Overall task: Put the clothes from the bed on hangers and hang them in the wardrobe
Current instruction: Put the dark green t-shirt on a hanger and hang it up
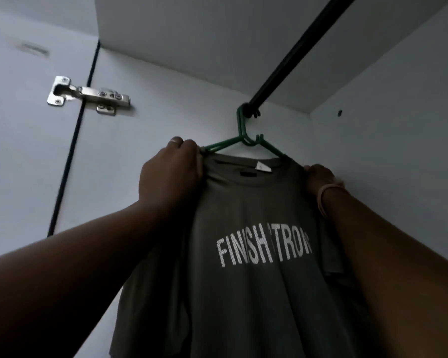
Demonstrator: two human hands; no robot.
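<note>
Inside wardrobe (388, 164), shirt (256, 228) on hanger (239, 143), on rail (295, 55)

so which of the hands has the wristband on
The right hand, gripping the t-shirt shoulder, wears a pink band at its wrist; the left hand has none.

Single head view looks steeply up, close under the wardrobe rail (295, 50)

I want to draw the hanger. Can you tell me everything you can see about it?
The hanger is thin, green and looks like plastic. Its hook is looped over the black rail at the wardrobe's top. Its two arms slope down inside the shoulders of a grey-green shirt, so only the middle shows. The left hand and right hand grip the shirt's shoulders over its ends.
</note>
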